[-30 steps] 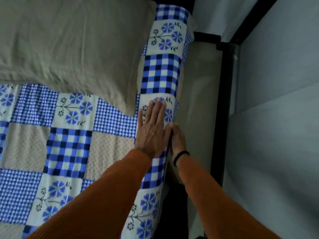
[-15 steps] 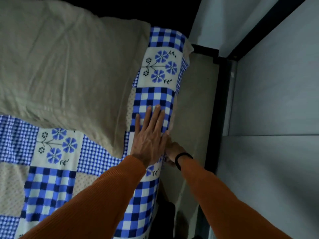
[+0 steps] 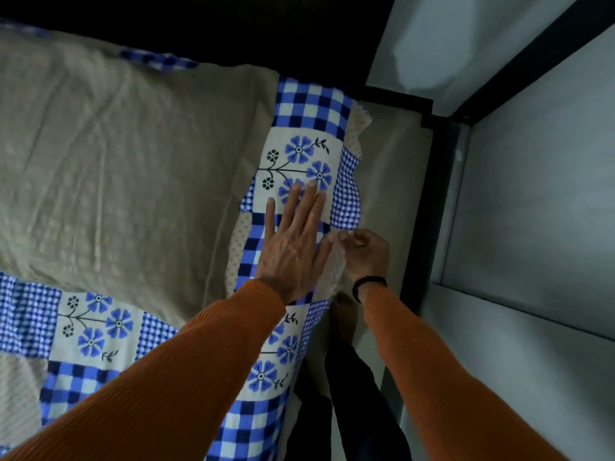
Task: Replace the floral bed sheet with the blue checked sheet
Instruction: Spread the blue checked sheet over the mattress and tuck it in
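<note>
The blue checked sheet [image 3: 301,151], a patchwork of checks and blue flower panels, already lay over the mattress [image 3: 392,168], running under the beige pillow [image 3: 126,154] to the head of the bed. The step in hand looked like tucking its side edge down along the mattress, near the black bed frame [image 3: 429,194].

To do this well, the flat hand should have kept the top surface pinned so the pattern did not creep, while the other drew the loose edge taut and fed it straight down the mattress side, working toward the corner where the fabric was bunched and wavy. Pulling too hard would likely have dragged the sheet out from under the pillow.

The left hand [image 3: 293,247] lay spread, fingers straight and close together, palm pressed on the sheet just beside the edge. The right hand [image 3: 361,252], a black band on its wrist, was curled, its fingertips pinching the sheet's edge just beside the left hand's thumb. The floral sheet being replaced could not be seen.
</note>
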A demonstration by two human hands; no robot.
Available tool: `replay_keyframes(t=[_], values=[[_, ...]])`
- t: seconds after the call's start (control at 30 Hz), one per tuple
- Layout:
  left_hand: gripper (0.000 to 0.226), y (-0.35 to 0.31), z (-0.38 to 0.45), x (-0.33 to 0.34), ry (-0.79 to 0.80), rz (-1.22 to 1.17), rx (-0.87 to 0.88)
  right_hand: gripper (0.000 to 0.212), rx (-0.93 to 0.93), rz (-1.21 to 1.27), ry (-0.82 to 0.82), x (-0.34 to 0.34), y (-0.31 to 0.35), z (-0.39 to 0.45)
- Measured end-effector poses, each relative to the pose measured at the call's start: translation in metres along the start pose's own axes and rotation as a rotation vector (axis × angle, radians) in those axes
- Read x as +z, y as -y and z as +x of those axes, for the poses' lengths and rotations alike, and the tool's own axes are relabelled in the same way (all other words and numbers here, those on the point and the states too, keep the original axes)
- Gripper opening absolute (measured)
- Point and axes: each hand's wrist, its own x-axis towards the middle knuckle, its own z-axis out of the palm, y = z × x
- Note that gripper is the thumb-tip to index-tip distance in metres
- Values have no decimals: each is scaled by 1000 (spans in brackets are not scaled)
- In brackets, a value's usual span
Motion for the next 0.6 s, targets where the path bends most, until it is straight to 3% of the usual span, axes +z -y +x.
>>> replay_keyframes(t=[0.07, 0.13, 0.23, 0.33, 0.47, 0.6], values=[[70, -3, 6, 4, 46, 49, 34, 10, -5, -55, -12, 20, 9, 11], [71, -2, 10, 10, 70, 153, 54, 14, 118, -16, -17, 42, 19, 13], [67, 2, 13, 6, 96, 209, 69, 15, 255, 27, -141, 53, 21, 2], [66, 4, 17, 2, 99, 211, 85, 19, 249, 125, -256, 43, 23, -18], [66, 10, 19, -1, 121, 221, 120, 38, 276, 459, 95, 56, 14, -47], [69, 20, 35, -12, 98, 175, 96, 38, 389, 684, 333, 55, 13, -34]])
